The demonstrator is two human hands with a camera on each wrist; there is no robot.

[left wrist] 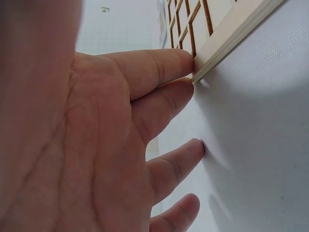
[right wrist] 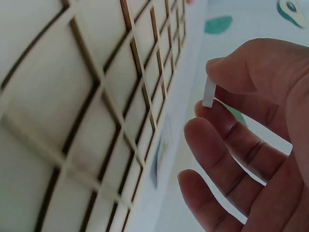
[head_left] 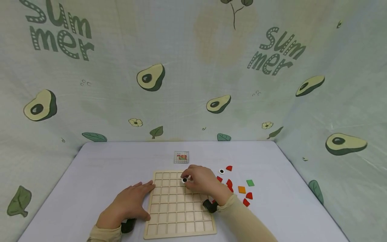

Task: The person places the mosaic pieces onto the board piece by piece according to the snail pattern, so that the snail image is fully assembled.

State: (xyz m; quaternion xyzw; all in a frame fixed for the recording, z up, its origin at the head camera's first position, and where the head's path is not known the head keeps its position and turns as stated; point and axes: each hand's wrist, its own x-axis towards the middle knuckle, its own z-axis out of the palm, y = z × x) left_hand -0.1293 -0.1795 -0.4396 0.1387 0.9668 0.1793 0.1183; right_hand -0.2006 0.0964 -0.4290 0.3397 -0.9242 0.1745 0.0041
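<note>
A pale wooden grid board [head_left: 172, 208] lies on the table, its square cells bare where they show. My right hand [head_left: 202, 179] is over the board's upper part and pinches a small round white disc with a black centre [head_left: 184, 180] between thumb and fingers. Edge-on in the right wrist view, the white disc [right wrist: 209, 93] stands away from the grid. My left hand [head_left: 130, 201] rests at the board's left edge, fingers straight and spread. Two of its fingertips [left wrist: 186, 63] touch the board's rim in the left wrist view.
Several loose pieces lie right of the board: a second white disc [head_left: 221, 171], red quarter-rounds [head_left: 229, 168], an orange square [head_left: 242, 190] and a green square [head_left: 250, 183]. Behind the board is a small picture card [head_left: 181, 157]. A printed cloth [head_left: 187, 101] hangs behind the table.
</note>
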